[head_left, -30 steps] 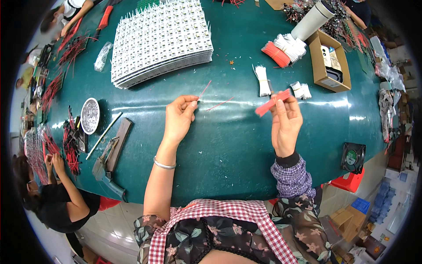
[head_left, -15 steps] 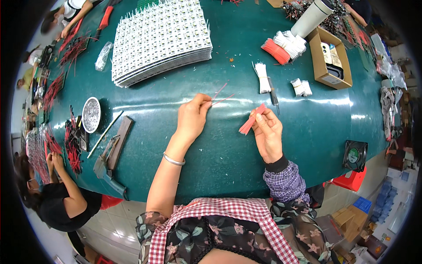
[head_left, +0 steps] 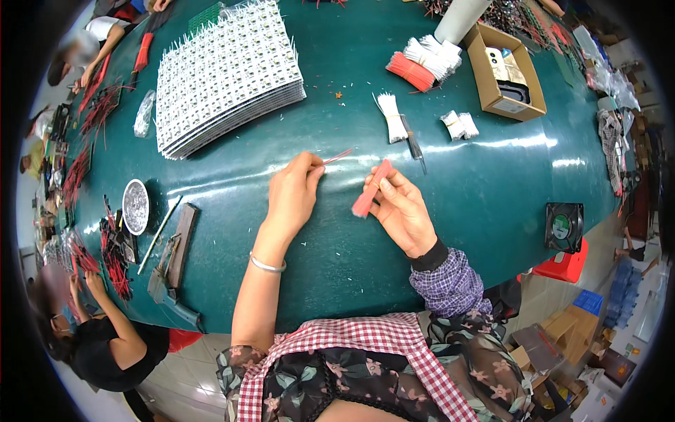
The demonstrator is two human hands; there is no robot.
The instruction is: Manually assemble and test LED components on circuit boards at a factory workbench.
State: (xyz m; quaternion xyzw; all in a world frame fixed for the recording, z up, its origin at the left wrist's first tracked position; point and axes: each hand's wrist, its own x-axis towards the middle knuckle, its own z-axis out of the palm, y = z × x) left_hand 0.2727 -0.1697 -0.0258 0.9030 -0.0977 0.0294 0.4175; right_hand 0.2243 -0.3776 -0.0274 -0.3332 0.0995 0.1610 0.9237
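Note:
Between thumb and fingers, my left hand (head_left: 292,191) pinches a few thin red wires (head_left: 338,157), whose ends point to the right. My right hand (head_left: 402,209) grips a bundle of short red wires (head_left: 371,188), held tilted above the green table. The two hands are apart, at about the same height. Beyond my right hand lie a banded bundle of white wires (head_left: 391,118) and a thin dark tool (head_left: 413,144) beside it.
A tall stack of white circuit-board panels (head_left: 228,74) stands far left. Nearer are a white bowl (head_left: 136,206) and a soldering iron (head_left: 163,278) by a dark bar (head_left: 183,243). An open cardboard box (head_left: 508,77), wire bundles (head_left: 422,63) and a black fan (head_left: 564,227) sit right.
The wires in my left hand have come together from a spread. The red bundle stays in my right hand. The whole view has shifted, with table things now farther left.

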